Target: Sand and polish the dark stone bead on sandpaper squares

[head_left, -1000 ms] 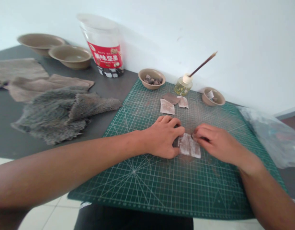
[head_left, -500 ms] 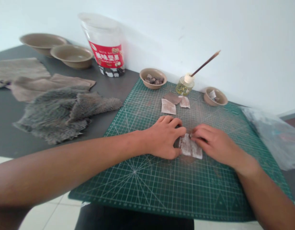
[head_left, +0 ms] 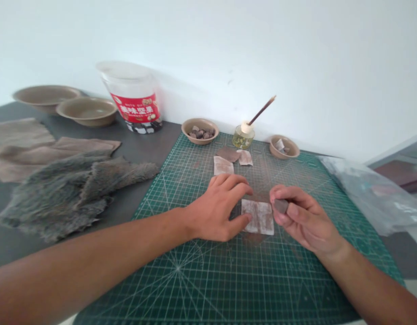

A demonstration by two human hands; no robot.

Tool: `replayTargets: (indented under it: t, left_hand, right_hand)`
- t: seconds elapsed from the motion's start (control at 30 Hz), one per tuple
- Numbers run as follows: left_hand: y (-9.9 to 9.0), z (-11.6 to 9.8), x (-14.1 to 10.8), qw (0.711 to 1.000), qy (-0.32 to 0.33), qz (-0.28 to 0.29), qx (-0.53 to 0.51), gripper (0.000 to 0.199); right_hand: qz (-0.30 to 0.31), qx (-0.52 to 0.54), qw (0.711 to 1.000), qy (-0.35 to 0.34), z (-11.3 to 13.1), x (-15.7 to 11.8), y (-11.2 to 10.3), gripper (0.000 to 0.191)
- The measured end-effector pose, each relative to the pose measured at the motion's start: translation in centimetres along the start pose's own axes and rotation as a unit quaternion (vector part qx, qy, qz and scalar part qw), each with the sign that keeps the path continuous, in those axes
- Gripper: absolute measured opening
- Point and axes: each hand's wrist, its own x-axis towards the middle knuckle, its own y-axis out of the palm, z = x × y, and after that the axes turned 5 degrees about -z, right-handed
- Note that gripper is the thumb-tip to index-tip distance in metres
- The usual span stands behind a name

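Note:
A whitish sheet [head_left: 258,217] with brown smears and a crease down its middle lies on the green cutting mat [head_left: 208,280]. My left hand [head_left: 224,207] rests at the sheet's left edge, thumb on it, fingers curved and apart, holding nothing. Just right of the sheet, my right hand [head_left: 301,216] pinches a small grey-brown stone [head_left: 280,206] between thumb and fingers, raised above the mat. Behind my left hand lie another smeared pale piece [head_left: 224,165], a brown piece [head_left: 228,154] and a smaller pale piece [head_left: 245,157].
A bowl of stones [head_left: 200,131], a glass bottle with a stick [head_left: 243,136] and a small bowl [head_left: 284,147] stand along the wall. Left are a red-labelled tub [head_left: 136,108], two larger bowls and grey cloths [head_left: 59,194]. A plastic bag [head_left: 374,194] lies right.
My right hand has lifted off the sheet and turned, showing the stone. My left fingers have spread a little. The whole view has tilted upward, so things sit lower.

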Motion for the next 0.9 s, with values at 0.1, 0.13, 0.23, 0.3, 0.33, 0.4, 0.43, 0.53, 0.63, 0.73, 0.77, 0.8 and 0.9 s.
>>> replayTargets:
  t: [0.1,0.13,0.23,0.3,0.33,0.4,0.43,0.53,0.63,0.73,0.77,0.8,0.9]
  left_hand:
    - [0.0,-0.5,0.0,0.996,0.054,-0.072,-0.023,0.037]
    - [0.1,-0.7,0.0,0.992,0.074,-0.097,-0.029,0.035]
    - [0.7,-1.2,0.2,0.971,0.147,-0.181,-0.046,0.034]
    - [1.0,-1.4,0.4,0.955,0.191,-0.221,-0.05,0.033]
    - [1.1,-1.5,0.5,0.949,0.206,-0.233,-0.048,0.033]
    - [1.0,-1.8,0.7,0.94,0.229,-0.25,-0.041,0.031]
    - [0.9,-1.9,0.7,0.937,0.236,-0.255,-0.036,0.031]
    - [0.6,-2.2,0.8,0.931,0.257,-0.259,-0.02,0.032]
    - [0.5,-2.4,0.7,0.924,0.28,-0.259,-0.001,0.035]
    - [0.6,-2.5,0.5,0.919,0.29,-0.266,0.011,0.037]
    - [0.7,-2.5,0.5,0.919,0.29,-0.268,0.013,0.037]
    - [0.7,-2.5,0.5,0.919,0.289,-0.269,0.014,0.037]
    - [0.7,-2.5,0.5,0.919,0.285,-0.27,0.019,0.038]
  right_hand:
    - [-0.015,0.052,0.998,0.03,0.1,-0.1,0.5,0.028]
    - [-0.009,0.085,0.995,0.041,0.1,-0.2,0.8,0.027]
    - [0.041,0.207,0.975,0.067,0.0,-0.5,1.7,0.018]
    - [0.08,0.273,0.955,0.08,0.0,-0.7,2.2,0.013]
    - [0.095,0.297,0.946,0.083,0.0,-0.8,2.4,0.012]
    - [0.114,0.334,0.932,0.085,0.1,-0.8,2.7,0.012]
    - [0.121,0.351,0.925,0.083,0.1,-0.8,2.8,0.012]
    - [0.15,0.393,0.903,0.089,0.1,-0.9,3.0,0.011]
    - [0.18,0.415,0.886,0.1,0.0,-1.1,3.1,0.01]
    - [0.193,0.423,0.88,0.097,-0.1,-1.3,3.1,0.008]
    - [0.194,0.423,0.88,0.099,-0.1,-1.4,3.1,0.008]
    - [0.194,0.421,0.88,0.104,-0.1,-1.4,3.1,0.007]
    - [0.191,0.416,0.881,0.122,0.0,-1.4,3.0,0.005]
